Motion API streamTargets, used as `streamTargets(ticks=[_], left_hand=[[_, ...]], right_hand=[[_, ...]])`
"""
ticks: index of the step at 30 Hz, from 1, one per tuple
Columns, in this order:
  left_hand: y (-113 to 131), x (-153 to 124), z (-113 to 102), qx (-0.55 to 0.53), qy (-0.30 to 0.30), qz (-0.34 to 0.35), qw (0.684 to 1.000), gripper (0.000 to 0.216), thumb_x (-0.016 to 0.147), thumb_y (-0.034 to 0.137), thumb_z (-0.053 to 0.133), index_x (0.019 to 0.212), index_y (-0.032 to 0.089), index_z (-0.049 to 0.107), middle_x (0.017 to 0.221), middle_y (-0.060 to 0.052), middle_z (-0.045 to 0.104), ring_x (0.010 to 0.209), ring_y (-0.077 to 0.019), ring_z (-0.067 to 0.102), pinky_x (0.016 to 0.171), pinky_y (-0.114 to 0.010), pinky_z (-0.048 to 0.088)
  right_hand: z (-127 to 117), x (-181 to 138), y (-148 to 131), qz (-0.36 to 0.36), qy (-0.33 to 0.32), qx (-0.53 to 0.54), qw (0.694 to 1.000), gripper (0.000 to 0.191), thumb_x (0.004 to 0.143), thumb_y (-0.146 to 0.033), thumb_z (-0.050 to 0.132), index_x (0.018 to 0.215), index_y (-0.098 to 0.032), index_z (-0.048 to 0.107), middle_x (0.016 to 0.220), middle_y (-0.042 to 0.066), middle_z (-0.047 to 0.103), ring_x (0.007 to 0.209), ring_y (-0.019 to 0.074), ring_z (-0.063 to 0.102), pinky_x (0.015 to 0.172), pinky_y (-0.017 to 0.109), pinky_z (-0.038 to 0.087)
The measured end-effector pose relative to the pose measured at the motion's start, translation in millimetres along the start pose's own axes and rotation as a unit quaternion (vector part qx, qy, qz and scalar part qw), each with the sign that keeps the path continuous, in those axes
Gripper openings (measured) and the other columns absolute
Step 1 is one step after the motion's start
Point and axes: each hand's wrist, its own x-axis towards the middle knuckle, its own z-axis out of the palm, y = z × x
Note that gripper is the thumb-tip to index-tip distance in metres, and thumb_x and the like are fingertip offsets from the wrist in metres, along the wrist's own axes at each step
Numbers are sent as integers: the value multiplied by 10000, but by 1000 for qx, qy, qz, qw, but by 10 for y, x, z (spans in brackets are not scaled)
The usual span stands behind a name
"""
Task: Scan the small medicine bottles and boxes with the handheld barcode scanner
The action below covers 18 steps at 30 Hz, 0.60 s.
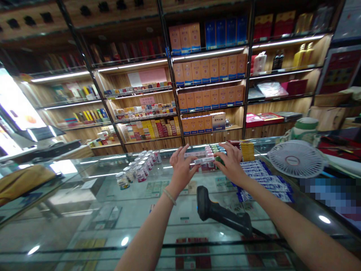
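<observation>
Though lying well short of the fingers, comes nearest: black barcode scanner (222,214), flat on the glass worktop (113,210) beside the right forearm, probably easy to knock with an elbow. Further out, left hand (182,167) and right hand (231,162), holding a slim white pack (203,160) by its two ends, fingers half spread rather than wrapped, just above the glass. Looks a light end-grip; could slip and drop onto the small coloured packs (216,148) just beyond the fingertips, upsetting the row. Left of the fingers, a cluster of little jars (138,169); right of them, blue-and-white packs (262,178) and a white fan (296,159). Smooth, reflective glass, more goods showing beneath. Far behind, lit wooden shelves (208,67) of orange and blue boxes.
</observation>
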Motion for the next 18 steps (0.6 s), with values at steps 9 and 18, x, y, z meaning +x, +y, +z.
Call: streamTargets(ticks=[9,18], left_hand=[[22,-38,17,-1,1,8,1000,172,828,375,751,986,307,732,1547,-48,431,1432,-330,330,1164,-559,253],[-43,-81,19,-13,18,-15,1000,140,818,316,759,954,295,730,1505,-67,464,1408,-330,357,1129,-560,290]], right_hand=[[104,-95,76,-42,-11,-101,994,184,907,-326,628,1074,-268,677,1448,96,513,1412,297,339,1167,539,158],[-81,132,-65,-84,-47,-137,986,245,886,-281,645,1128,-264,683,1446,99,543,1399,290,371,1166,517,160]])
